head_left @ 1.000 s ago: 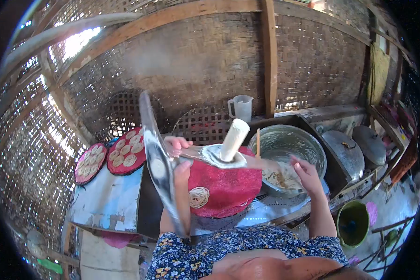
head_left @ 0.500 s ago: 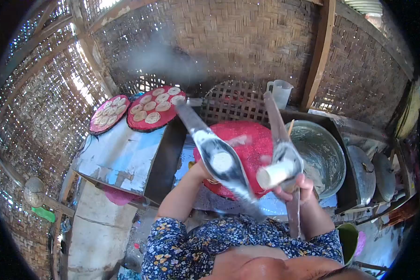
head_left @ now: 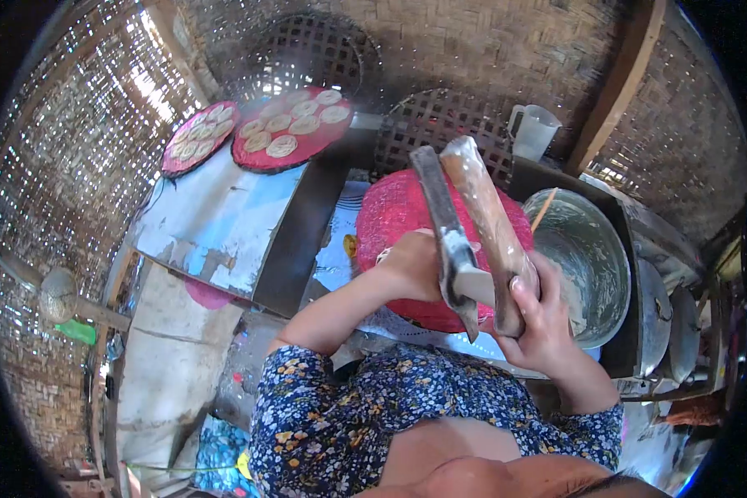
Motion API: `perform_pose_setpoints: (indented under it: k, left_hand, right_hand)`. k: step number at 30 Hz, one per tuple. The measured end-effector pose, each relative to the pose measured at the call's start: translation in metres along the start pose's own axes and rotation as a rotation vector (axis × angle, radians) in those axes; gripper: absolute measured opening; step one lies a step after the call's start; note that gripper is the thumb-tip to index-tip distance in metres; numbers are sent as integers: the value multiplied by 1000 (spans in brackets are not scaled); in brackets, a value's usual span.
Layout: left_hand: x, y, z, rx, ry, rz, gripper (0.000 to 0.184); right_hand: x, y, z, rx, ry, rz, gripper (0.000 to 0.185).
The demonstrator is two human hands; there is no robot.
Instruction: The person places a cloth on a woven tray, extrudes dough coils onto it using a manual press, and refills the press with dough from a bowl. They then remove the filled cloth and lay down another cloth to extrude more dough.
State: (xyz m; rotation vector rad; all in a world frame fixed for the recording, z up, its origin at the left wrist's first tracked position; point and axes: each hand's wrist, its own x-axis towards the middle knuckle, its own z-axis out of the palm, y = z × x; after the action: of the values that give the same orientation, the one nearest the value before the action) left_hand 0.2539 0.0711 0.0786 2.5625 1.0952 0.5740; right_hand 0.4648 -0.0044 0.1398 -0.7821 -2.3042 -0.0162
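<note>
A two-part wooden dough press is between my hands, its parts side by side and tilted over a round red tray (head_left: 382, 207). My left hand (head_left: 415, 261) is wrapped round the darker half with the well (head_left: 440, 203), its fingers mostly hidden behind it. My right hand (head_left: 544, 311) grips the paler plunger half (head_left: 485, 199) near its lower end. A short whitish plunger (head_left: 475, 285) bridges the two halves; how deep it sits in the well cannot be seen.
On the right stands a big metal basin (head_left: 593, 257) with pale dough residue and a stick (head_left: 544, 209). Behind are a plastic jug (head_left: 535, 133) and woven baskets (head_left: 440, 124). Two red trays (head_left: 253, 162) of coiled dough rounds lie at left; metal lids (head_left: 651, 311) lean far right.
The press halves, held apart with the dough-filled well and the plunger showing, have come together, plunger against the well. Both hands have moved closer to each other. The view has shifted slightly.
</note>
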Motion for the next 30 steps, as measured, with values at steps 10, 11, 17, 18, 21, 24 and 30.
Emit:
perform_pose_setpoints:
  k: [10,11,17,18,21,24,30]
  left_hand:
    - [24,0,18,-364,96,-4,61]
    - [27,-1,20,-482,134,-20,63]
    - [53,-15,-44,-1680,-20,338,86]
    - [65,-21,-58,-1828,56,552,86]
    - [88,-5,-77,-1949,-32,1007,85]
    - [99,-17,-68,-1883,25,1048,80]
    - [101,-60,-26,-2258,246,485,69]
  right_hand:
    - [9,23,12,34,-75,127,91]
    - [10,31,11,177,-65,236,96]
    - [-38,69,-9,1528,-576,989,104]
    - [-39,64,-11,1603,-568,1017,107]
    - [-55,73,-16,1703,-681,947,105]
    - [-54,82,-31,1622,-796,933,110]
    - [-40,89,-20,1332,-651,1095,84]
